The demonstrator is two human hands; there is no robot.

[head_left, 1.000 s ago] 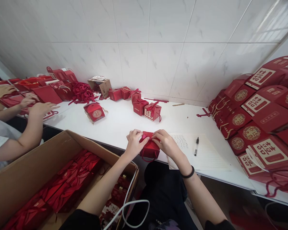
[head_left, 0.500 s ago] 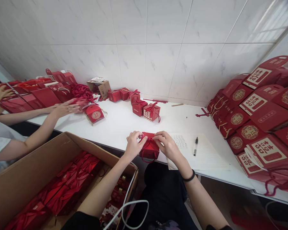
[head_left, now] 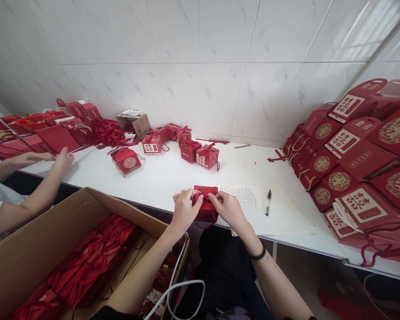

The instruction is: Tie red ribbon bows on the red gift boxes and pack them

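Note:
A small red gift box (head_left: 207, 215) sits at the table's front edge between my hands. Across its top runs a red ribbon (head_left: 205, 196). With thumb and fingers closed, my left hand (head_left: 186, 208) pinches the ribbon on the left side. My right hand (head_left: 232, 211) pinches it on the right, fingertips close to the knot area. Whether the ribbon forms a finished bow is hidden by my fingers. A red cord handle (head_left: 203, 226) hangs at the box's near side. Just right of my right hand lies a written sheet of paper (head_left: 280, 222).
Several ribboned boxes (head_left: 207, 156) stand toward the wall. A pen (head_left: 268, 202) lies on the paper. Stacked red boxes (head_left: 350, 155) fill the right side. A large carton (head_left: 120, 202) holding red boxes is at lower left. A co-worker's hands (head_left: 62, 160) are at far left.
My fingers have drawn closer together over the ribbon. The co-worker's hands have moved left, and a red box with a pale label now stands before the small carton. The view has shifted slightly.

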